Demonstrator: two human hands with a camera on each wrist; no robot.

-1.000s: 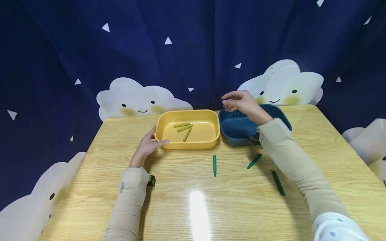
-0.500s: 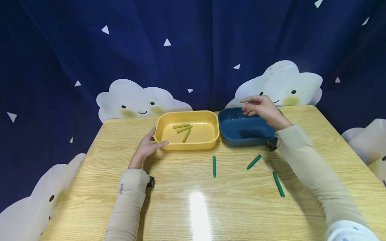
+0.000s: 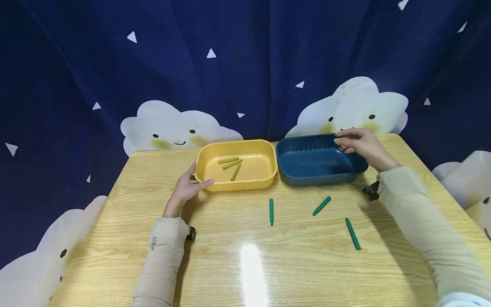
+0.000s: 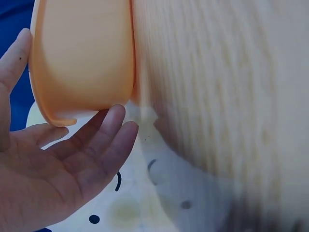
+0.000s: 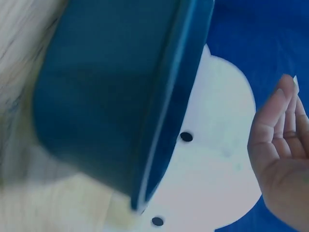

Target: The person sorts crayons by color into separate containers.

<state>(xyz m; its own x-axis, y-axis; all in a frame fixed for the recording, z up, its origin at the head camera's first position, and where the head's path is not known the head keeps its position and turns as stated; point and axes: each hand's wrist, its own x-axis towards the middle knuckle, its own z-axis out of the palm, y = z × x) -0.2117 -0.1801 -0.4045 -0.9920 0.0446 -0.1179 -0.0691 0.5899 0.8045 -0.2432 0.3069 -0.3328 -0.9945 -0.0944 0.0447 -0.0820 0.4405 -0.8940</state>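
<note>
My left hand [image 3: 186,187] rests at the left end of a yellow tray [image 3: 239,185], its thumb along the near side. In the left wrist view, the left fingers [image 4: 113,121] lie nearly straight against the outside of the tray's end. Several olive-yellow crayons [image 3: 230,163] lie inside that tray. Over the right end of a dark blue tray [image 3: 318,181] hovers my right hand [image 3: 362,145], loosely bent and holding nothing. The right wrist view shows that hand [image 5: 285,140] apart from the blue tray's rim [image 5: 164,106].
On the wooden table [image 3: 215,264], nearer than the trays, lie three green crayons: one upright in view [image 3: 271,212], a slanted crayon [image 3: 322,206] and a third crayon [image 3: 353,233] farther right. A dark blue curtain [image 3: 253,55] with clouds hangs behind.
My right hand has moved right across the blue tray, from its left part to its right end, and slightly lower. The left hand, trays and crayons stay in place.
</note>
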